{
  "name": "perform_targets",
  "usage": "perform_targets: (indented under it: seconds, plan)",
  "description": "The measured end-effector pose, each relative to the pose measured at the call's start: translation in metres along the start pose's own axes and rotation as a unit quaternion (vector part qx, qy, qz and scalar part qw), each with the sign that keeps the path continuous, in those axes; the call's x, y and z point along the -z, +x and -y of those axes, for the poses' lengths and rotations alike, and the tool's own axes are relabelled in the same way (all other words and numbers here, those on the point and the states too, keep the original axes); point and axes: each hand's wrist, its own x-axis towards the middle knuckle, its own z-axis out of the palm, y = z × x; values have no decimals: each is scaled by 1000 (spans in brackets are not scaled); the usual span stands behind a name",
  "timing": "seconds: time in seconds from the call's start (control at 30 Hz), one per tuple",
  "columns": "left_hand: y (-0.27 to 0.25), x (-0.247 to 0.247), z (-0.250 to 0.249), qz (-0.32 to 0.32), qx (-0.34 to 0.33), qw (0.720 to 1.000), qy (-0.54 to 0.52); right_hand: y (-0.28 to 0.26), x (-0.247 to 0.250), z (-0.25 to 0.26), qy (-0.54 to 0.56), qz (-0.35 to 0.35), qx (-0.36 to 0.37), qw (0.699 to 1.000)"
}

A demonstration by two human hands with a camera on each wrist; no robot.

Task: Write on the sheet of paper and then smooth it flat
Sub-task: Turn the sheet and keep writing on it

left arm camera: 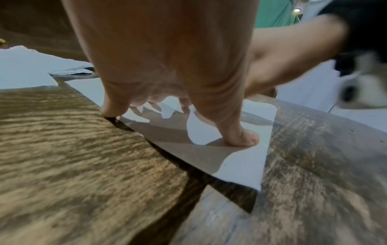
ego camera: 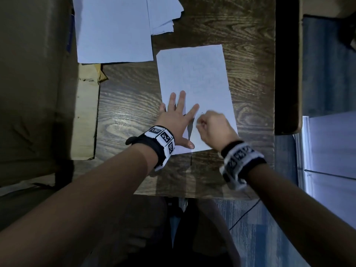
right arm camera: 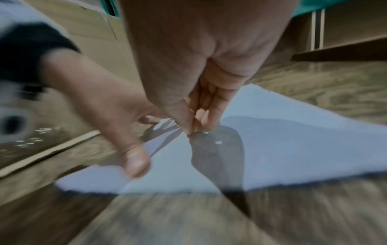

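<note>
Right hand (ego camera: 213, 128) curled tight over near part of sheet of paper (ego camera: 194, 78), fingertips (right arm camera: 193, 127) pinched like holding pen, but no pen visible, so can't tell what's in grip. Left hand (ego camera: 177, 120) spread flat, fingers straight, pinning sheet's near-left edge. Sheet lies on wooden table (ego camera: 127, 105), roughly centre. Loose paper stack (ego camera: 113, 29) far left. Faint marks on sheet, so writing looks partly done; smoothing still left, I'd guess. Right wrist view blurry, marks unreadable.
</note>
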Motion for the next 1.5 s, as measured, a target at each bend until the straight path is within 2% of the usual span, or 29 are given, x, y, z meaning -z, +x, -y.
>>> perform_targets:
  seconds: [0.1, 0.2, 0.27, 0.3, 0.4, 0.47, 0.6, 0.63, 0.73, 0.77, 0.83, 0.93, 0.97, 1.07, 1.1, 1.2, 1.27, 1.37, 1.4, 1.43, 1.5]
  plan:
    - [0, -1, 1, -2, 2, 1000, -7, 9, -2, -6, -1, -34, -3, 999]
    - [1, -2, 1, -9, 0, 1000, 7, -35, -15, -2, 10, 17, 28, 999]
    - [1, -1, 2, -14, 1, 1000, 11, -38, -10, -3, 14, 50, 44, 998]
    - [1, 0, 3, -15, 1, 1000, 13, -27, -5, -3, 10, 43, 41, 998]
    - [1, 1, 2, -12, 2, 1000, 15, 9, 1, -5, 8, -38, 11, 999]
    - [0, -1, 1, -13, 5, 1000, 20, 0, -9, -4, 18, -51, -7, 998]
    - [1, -1, 2, -19, 7, 999, 29, -44, -17, 5, 37, 38, 21, 998]
    - [1, -1, 3, -17, 6, 999, 26, -33, -12, 4, 34, 30, 10, 999]
    - [1, 0, 0, -8, 4, 1000, 24, 7, -2, -8, 30, -68, -51, 996]
    - [1, 0, 0, -7, 6, 999, 32, 7, -4, -10, 32, -81, -54, 995]
    - [0, 0, -1, -6, 7, 999, 46, -17, -15, -5, 32, -50, -21, 998]
    - [0, 0, 1, -10, 6, 999, 47, -45, -16, 2, 38, 41, 35, 998]
    - [0, 0, 1, -10, 5, 999, 45, -34, -11, -2, 29, 34, 25, 999]
    - [1, 0, 1, -4, 3, 999, 39, -2, -3, -17, 31, -87, -46, 995]
    - [0, 0, 1, -2, 4, 999, 39, -7, -7, -16, 35, -97, -53, 993]
    - [1, 0, 1, -4, 5, 999, 43, -55, -26, 5, 49, -13, 2, 999]
    - [1, 0, 2, -9, 4, 999, 46, -60, -19, 1, 50, 21, -8, 998]
    - [1, 0, 2, -7, 2, 999, 40, -25, -6, -30, 37, -99, -87, 991]
    - [1, 0, 2, -7, 2, 999, 40, -23, -6, -33, 43, -120, -102, 987]
    - [1, 0, 2, -7, 1, 999, 41, -29, -12, -30, 49, -115, -101, 987]
    - [1, 0, 2, -8, 1, 999, 44, -54, -26, -7, 53, -47, -44, 997]
